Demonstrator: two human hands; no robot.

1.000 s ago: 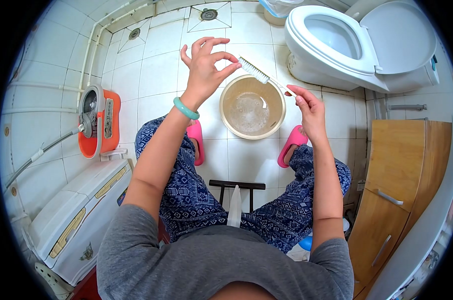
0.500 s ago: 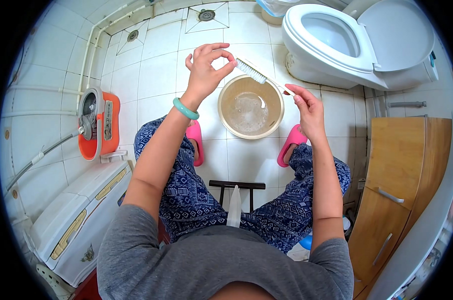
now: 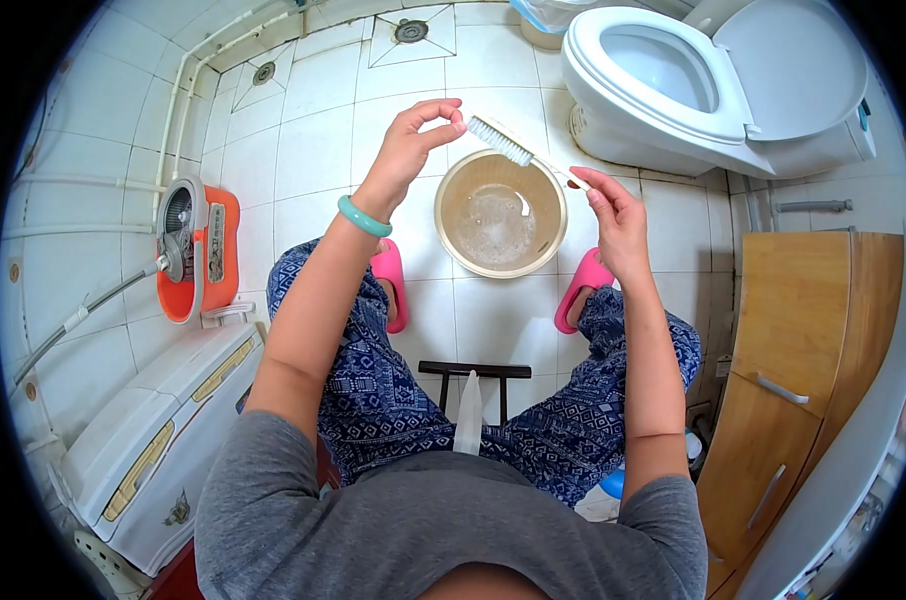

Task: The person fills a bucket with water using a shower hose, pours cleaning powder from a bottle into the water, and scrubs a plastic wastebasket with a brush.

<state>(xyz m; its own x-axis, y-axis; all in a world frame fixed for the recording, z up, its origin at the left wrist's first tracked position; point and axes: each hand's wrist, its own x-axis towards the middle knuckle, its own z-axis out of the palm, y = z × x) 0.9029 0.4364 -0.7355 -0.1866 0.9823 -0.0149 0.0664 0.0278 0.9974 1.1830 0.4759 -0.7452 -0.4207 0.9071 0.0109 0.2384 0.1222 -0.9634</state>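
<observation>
The toilet [image 3: 648,138] is the largest unit on my remote feed; it stands beyond the basin [image 3: 458,218] and to its right. The wooden cabinet [image 3: 788,325] stands to the right of the basin and nearer the wearer. The orange mop bucket [image 3: 219,285] is well to the left of the basin. The basin holds cloudy, frothy liquid. 2 pink slippers [image 3: 394,290] flank its near side, 1 on the left and 1 on the right.

Change noted: over the last 1.0 s, the left hand [image 3: 408,145] has drawn slightly away from the head of the brush [image 3: 514,149]. I judge that the right hand [image 3: 618,212] alone now carries the brush.

Right fingers: closed in a thumb-and-finger pinch on the end of the handle, just beyond the right rim of the basin. Left fingers: curled, thumb and index tips close together, up and left of the basin rim. I cannot tell whether those 2 tips meet or hold anything small.

Brush position: above the far side of the basin, tilted, bristles facing toward the wearer and left. The head end lies just beside the left fingertips, apparently apart from them.
</observation>
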